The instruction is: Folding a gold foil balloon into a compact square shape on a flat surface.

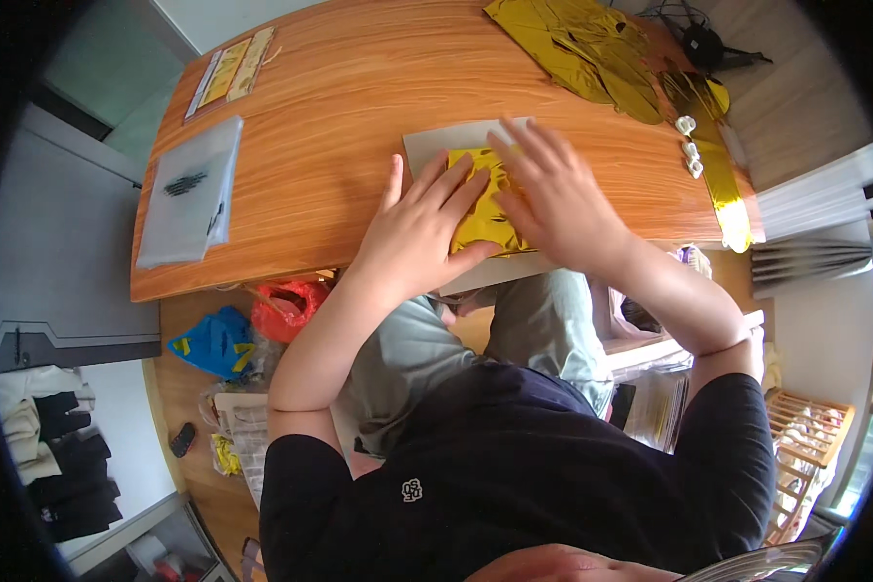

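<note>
A shiny gold foil sheet (488, 221), wrinkled and folded into a rough rectangle, lies on a grey board (427, 145) at the table's front edge. My left hand (425, 218) rests on the foil's left side with its fingers spread. Over the foil's right side is my right hand (565, 199), fingers stretched out and a little blurred. Whether the right fingertips touch the foil I cannot tell. Part of the foil is hidden under both hands.
The wooden table (330, 126) bears a large crumpled gold foil (577, 58), a gold strip (720, 184), small white pieces (691, 155), a clear plastic bag (189, 199) and a flat packet (233, 73). Red (289, 308) and blue (213, 344) bags lie below its front edge.
</note>
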Motion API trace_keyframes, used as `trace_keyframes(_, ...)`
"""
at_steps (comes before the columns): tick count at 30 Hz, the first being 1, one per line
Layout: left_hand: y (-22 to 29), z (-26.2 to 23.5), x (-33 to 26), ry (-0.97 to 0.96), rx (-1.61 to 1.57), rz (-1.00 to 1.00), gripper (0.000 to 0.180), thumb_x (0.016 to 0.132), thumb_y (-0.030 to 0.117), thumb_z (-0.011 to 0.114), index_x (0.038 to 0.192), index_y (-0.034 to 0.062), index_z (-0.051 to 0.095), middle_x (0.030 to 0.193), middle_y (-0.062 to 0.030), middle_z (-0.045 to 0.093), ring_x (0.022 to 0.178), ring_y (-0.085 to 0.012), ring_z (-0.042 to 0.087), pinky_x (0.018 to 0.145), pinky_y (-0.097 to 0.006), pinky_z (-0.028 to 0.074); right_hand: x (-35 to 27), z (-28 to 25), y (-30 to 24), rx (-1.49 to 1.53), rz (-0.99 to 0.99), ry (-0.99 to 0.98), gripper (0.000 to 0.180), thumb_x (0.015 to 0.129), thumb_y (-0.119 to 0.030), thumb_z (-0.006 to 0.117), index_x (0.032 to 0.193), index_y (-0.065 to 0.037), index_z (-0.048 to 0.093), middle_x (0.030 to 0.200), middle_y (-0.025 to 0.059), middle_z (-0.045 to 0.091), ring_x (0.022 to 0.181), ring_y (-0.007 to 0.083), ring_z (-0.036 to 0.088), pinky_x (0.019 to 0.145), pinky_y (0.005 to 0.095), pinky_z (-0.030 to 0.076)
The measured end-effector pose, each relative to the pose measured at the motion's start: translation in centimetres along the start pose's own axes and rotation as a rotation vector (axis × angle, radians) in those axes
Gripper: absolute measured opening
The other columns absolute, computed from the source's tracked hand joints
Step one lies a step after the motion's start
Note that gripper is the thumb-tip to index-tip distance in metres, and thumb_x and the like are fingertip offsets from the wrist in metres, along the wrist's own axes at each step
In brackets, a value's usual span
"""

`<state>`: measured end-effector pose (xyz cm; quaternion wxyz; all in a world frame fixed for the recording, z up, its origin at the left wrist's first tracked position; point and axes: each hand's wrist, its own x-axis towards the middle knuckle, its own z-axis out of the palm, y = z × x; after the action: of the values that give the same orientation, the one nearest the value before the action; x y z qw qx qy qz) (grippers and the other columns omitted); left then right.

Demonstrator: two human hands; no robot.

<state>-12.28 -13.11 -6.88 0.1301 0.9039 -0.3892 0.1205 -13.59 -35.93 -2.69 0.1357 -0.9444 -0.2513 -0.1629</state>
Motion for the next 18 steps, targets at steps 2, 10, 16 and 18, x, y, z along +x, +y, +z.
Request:
trace_keyframes(2, -0.3, 0.0, 0.0, -0.016, 0.008, 0.006, 0.084, 0.093, 0.063, 0.059, 0.154, 0.0075, 0.04, 0.158, -0.0162, 0.042, 0.149, -0.0355, 0.035, 0.121, -0.064, 0.019, -0.8, 2.3, 0.1, -0.017, 0.054, -0.163, 0.074, 0.098, -0.04, 0.063, 0.155, -0.002, 0.037, 0.158, 0.0235, 0.038, 0.148, 0.0435, 0.032, 0.123, 0.0485, 0.027)
trace_keyframes(10, -3.1, -2.8, 0.2, -0.24, -0.167, -0.053, 0.12, 0.079, 0.068, 0.072, 0.162, 0.0023, 0.016, 0.166, -0.0217, 0.025, 0.155, -0.0314, 0.025, 0.126, -0.054, 0.017, -0.7, 1.8, 0.8, -0.011, 0.052, -0.246, 0.092, 0.094, -0.067, 0.056, 0.157, -0.005, 0.035, 0.162, 0.0191, 0.035, 0.152, 0.0404, 0.026, 0.124, 0.0537, 0.02)
trace_keyframes(16, -5.6, -1.8, 2.3, -0.282, -0.075, 0.03, 0.118, 0.082, 0.069, 0.067, 0.162, 0.0012, 0.014, 0.166, -0.0217, 0.025, 0.155, -0.0324, 0.024, 0.127, -0.053, 0.018, 0.7, 2.4, 2.7, -0.013, 0.003, -0.238, 0.102, 0.085, -0.075, 0.06, 0.158, -0.01, 0.034, 0.162, 0.017, 0.035, 0.153, 0.039, 0.026, 0.125, 0.0557, 0.019)
trace_keyframes(18, -6.2, -1.8, 3.5, -0.286, -0.122, 0.029, 0.111, 0.085, 0.065, 0.066, 0.162, 0.0017, 0.015, 0.166, -0.0221, 0.024, 0.155, -0.0333, 0.024, 0.126, -0.052, 0.019, 1.5, 2.4, 3.6, -0.027, -0.001, -0.235, 0.102, 0.085, -0.075, 0.061, 0.158, -0.01, 0.034, 0.161, 0.0159, 0.037, 0.153, 0.0381, 0.027, 0.125, 0.0559, 0.019)
